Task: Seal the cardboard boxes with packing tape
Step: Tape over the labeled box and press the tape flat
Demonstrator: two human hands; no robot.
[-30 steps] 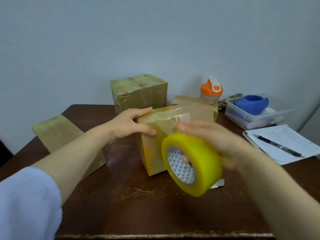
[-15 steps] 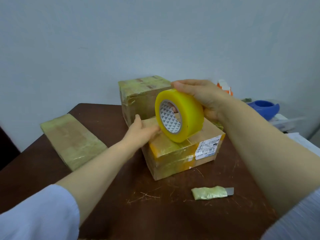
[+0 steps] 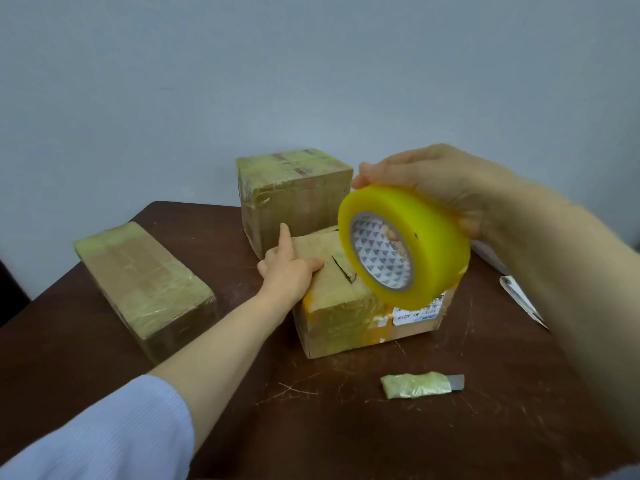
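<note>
The cardboard box point(image 3: 339, 323) in work is lying in the middle of the table point(image 3: 346, 427), near the person. Its left end and front corner are already carrying yellowish tape, but a dark slit is still showing on its top, and the right part with the white label point(image 3: 415, 311) is looking like bare cardboard. So I am judging this box as only partly sealed.

The tape roll point(image 3: 426, 237) is hanging in the air just above the right part of the box, tilted, with its core facing the camera. The right hand point(image 3: 433, 178) is gripping it from above, with the fingers curled round the yellow rim. I cannot tell whether a strip is running from the roll to the box.

The left hand point(image 3: 289, 273) is pressing on the top left edge of the box, with the thumb lying on the top and the forefinger stretched out; it is holding nothing.

Behind, a cube box point(image 3: 294, 192) is standing, and to the left a flat long box point(image 3: 145, 282) is lying apart. Both are looking fully wrapped, so probably two are done and one is remaining. A small cutter point(image 3: 420, 385), wrapped in tape, is waiting in front for the cut.
</note>
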